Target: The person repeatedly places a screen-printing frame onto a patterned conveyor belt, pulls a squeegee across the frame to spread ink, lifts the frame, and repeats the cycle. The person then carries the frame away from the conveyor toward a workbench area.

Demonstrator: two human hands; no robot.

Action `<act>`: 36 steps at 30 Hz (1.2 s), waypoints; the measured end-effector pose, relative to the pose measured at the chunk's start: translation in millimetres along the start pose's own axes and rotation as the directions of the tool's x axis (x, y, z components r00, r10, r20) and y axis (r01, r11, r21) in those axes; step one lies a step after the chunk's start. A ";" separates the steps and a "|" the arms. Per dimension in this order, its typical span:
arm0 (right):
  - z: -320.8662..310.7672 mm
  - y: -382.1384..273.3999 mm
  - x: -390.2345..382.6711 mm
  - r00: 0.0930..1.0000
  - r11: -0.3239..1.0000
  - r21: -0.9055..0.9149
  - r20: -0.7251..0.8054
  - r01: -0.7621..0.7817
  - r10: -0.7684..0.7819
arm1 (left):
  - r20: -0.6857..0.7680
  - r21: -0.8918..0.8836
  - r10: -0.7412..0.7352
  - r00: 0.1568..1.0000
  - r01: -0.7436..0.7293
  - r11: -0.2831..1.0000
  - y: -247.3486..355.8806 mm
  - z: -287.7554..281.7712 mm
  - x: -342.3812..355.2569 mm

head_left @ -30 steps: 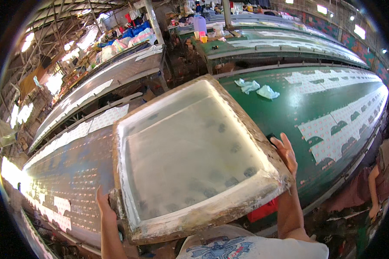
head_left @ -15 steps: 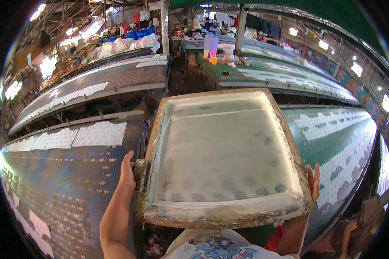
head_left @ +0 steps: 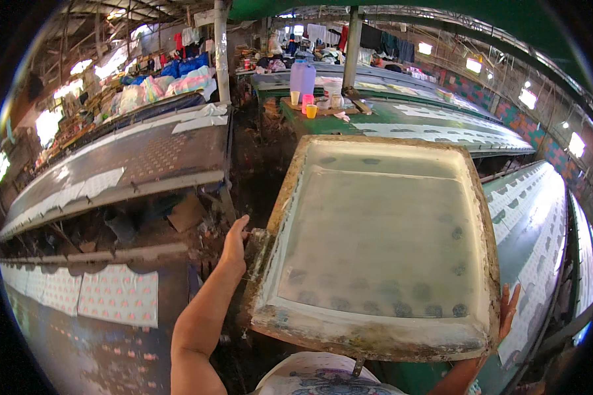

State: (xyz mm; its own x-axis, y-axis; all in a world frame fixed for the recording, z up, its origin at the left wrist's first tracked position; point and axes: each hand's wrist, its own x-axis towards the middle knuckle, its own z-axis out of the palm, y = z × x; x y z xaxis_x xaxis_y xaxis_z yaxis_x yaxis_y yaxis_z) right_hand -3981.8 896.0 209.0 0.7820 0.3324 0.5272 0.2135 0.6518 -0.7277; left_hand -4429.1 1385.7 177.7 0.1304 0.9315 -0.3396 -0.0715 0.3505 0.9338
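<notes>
Frame (head_left: 382, 243) held between left hand (head_left: 234, 243) and right hand (head_left: 507, 313).

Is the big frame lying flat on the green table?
No, both hands, left hand and right hand, hold the frame up by its sides.

**Long printing tables and what lies on them**

A dark table (head_left: 138, 158) at left carries white printed fabric panels (head_left: 99, 184). The near table (head_left: 79, 342) holds more patterned panels (head_left: 118, 296). A green table (head_left: 402, 115) ahead bears a wooden board (head_left: 323, 108) with a pale purple jug (head_left: 302, 78) and coloured cups (head_left: 308, 105). The right-hand table (head_left: 540, 230) carries rows of white pieces (head_left: 547, 263).
</notes>
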 end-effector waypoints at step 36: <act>237.3 289.7 364.6 0.988 0.960 -0.234 0.068 0.153 -0.141 | 0.238 -0.258 -0.042 0.970 0.105 0.960 227.8 119.8 512.3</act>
State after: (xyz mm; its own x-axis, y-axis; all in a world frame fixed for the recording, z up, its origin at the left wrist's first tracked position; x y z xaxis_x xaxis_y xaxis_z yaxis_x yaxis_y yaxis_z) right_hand -3773.7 1367.7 294.6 0.7028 0.2826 0.6529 0.4614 0.5175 -0.7207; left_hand -4260.0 1931.0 229.8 0.3649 0.8658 -0.3423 -0.3101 0.4597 0.8322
